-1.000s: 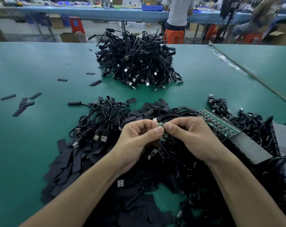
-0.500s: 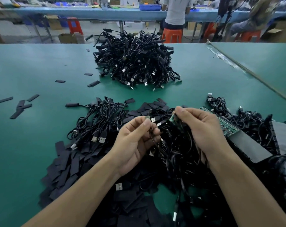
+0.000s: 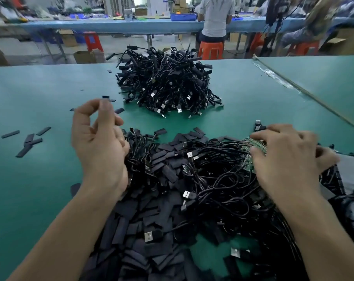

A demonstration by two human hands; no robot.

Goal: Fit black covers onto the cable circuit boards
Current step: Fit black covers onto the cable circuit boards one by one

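While L hand (image 3: 99, 142) hovers, grip slack/empty, at pile (image 3: 168, 171) edge, R hand (image 3: 289, 159) touches boards (image 3: 253, 144), grip unclear.

Place: electronics assembly workshop
Worktop: long green table (image 3: 40, 94), a second green table (image 3: 324, 78) along its right edge
Stock: black cables (image 3: 168, 86) heaped toward the far edge; loose black covers (image 3: 131, 230) piled at the near edge; green circuit boards (image 3: 255, 145)
Behind: blue bench (image 3: 111, 27) with bins (image 3: 183, 16), orange stools (image 3: 210, 50), cardboard boxes (image 3: 85, 56), a person (image 3: 215, 17) standing
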